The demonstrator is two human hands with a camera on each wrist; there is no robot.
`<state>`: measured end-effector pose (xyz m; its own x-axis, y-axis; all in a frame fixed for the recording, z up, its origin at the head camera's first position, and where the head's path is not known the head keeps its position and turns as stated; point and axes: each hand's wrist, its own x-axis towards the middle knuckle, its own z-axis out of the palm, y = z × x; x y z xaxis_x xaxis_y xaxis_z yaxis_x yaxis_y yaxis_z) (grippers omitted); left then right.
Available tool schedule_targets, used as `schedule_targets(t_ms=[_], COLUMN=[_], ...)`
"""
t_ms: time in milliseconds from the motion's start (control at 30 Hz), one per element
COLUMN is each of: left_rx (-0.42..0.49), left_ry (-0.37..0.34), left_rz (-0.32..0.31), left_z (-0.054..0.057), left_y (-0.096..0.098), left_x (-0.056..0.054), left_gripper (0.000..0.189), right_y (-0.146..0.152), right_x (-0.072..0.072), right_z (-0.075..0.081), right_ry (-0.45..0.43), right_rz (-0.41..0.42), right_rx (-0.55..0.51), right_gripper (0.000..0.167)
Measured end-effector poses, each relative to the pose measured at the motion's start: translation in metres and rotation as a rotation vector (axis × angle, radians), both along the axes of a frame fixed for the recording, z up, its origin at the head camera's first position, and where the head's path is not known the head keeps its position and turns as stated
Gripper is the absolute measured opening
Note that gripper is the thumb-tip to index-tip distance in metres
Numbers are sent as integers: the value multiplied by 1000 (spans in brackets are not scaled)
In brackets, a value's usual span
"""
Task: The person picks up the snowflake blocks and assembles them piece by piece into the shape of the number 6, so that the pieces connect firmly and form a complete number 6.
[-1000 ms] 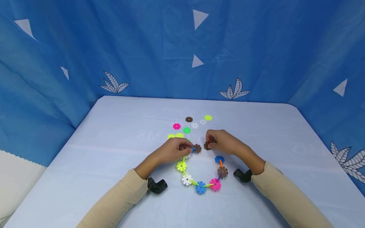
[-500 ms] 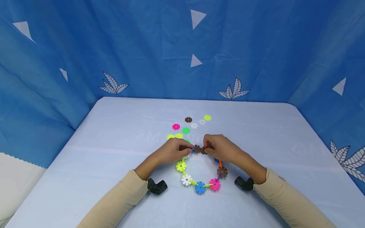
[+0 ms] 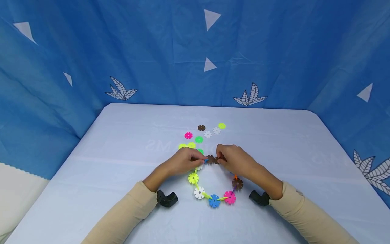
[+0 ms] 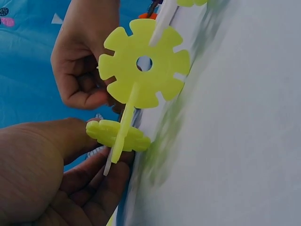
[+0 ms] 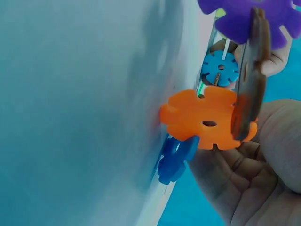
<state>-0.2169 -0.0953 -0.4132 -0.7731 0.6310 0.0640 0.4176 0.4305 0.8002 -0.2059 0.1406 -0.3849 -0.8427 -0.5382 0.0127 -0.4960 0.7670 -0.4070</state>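
From the head view you've got the ring of notched discs (image 3: 193, 178) just below the center of the frame, but its linking discs mostly read as thin slivers there; your right wrist cam shows the orange disc (image 5: 202, 117) nearly face-on and a purple disc (image 5: 235, 23) at the top, while your left wrist cam gets a yellow disc (image 4: 162, 61) face-on with another yellow one edge-on below it. Your left hand (image 3: 187, 161) is pinching the upper blue disc (image 3: 206, 161), which joins a brown disc (image 3: 210, 159), and your right hand (image 3: 234, 157) has finger and thumb closed on a second brown disc (image 3: 216, 160). Those two brown ones meet edge to edge, can't tell if the slots are engaged. The ring's roughly round, so no real long axis; the brown pair lines up left to right along its top, and your right hand covers part of the upper right. Loose discs (image 3: 199, 139) are scattered above it on the white tabletop (image 3: 128, 135), with a blue curtain (image 3: 170, 51) behind, printed with white triangles and leaves.
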Motion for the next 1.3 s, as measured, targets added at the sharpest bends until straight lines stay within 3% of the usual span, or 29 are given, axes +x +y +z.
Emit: schedule_targets(t_ms=[567,1000,1300], left_rx=[4,32,26], left_ry=[7,-27,-48], left_rz=[-26,-10,-5], left_z=[-1,-1,2], left_y=[-1,-2,-2], left_x=[-1,-1,-2], left_gripper=[19,17,18], right_y=[-10,-3,2], right_x=[0,-7,-11], right_z=[2,-2,0], right_ry=[60,-62,-137], right_rz=[18,44,70], right_rx=[33,-102,-130], right_gripper=[20,20,18])
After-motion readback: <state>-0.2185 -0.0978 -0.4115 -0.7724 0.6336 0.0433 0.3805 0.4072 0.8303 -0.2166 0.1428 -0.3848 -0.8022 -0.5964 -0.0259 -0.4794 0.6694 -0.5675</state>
